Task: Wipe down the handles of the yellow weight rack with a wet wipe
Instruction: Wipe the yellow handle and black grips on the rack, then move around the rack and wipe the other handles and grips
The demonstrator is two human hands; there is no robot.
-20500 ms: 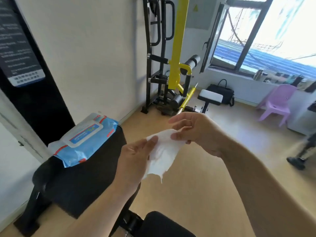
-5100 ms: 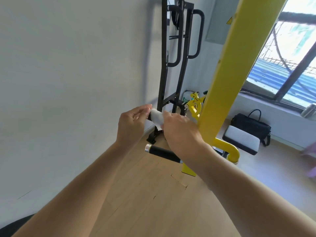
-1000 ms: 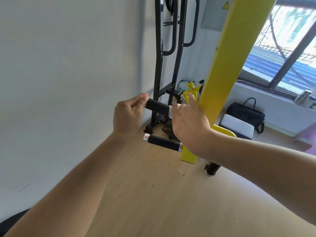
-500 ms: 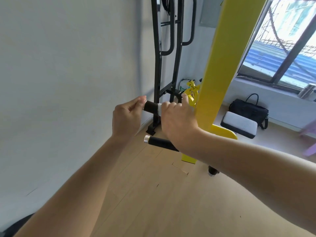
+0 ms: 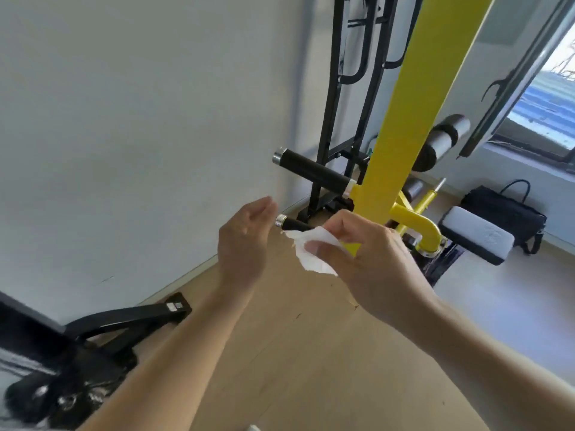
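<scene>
The yellow rack post point(image 5: 413, 98) rises through the middle of the view. Two black handles with silver end caps stick out from it to the left: an upper handle point(image 5: 314, 170) and a lower handle point(image 5: 291, 224). My right hand point(image 5: 361, 256) pinches a crumpled white wet wipe point(image 5: 314, 250) just in front of the lower handle, whose inner part it hides. My left hand point(image 5: 245, 241) hovers beside the lower handle's silver cap with fingers loosely curved, holding nothing.
A white wall runs along the left. A black frame point(image 5: 342, 98) stands behind the post. A padded seat point(image 5: 476, 234) and a black bag point(image 5: 504, 213) lie at the right under the window. Dark bench parts point(image 5: 102, 331) sit at lower left.
Both hands have left the upper handle and dropped to the lower one. The wipe, wrapped round the upper handle before, now hangs from my right hand. My left hand has let go.
</scene>
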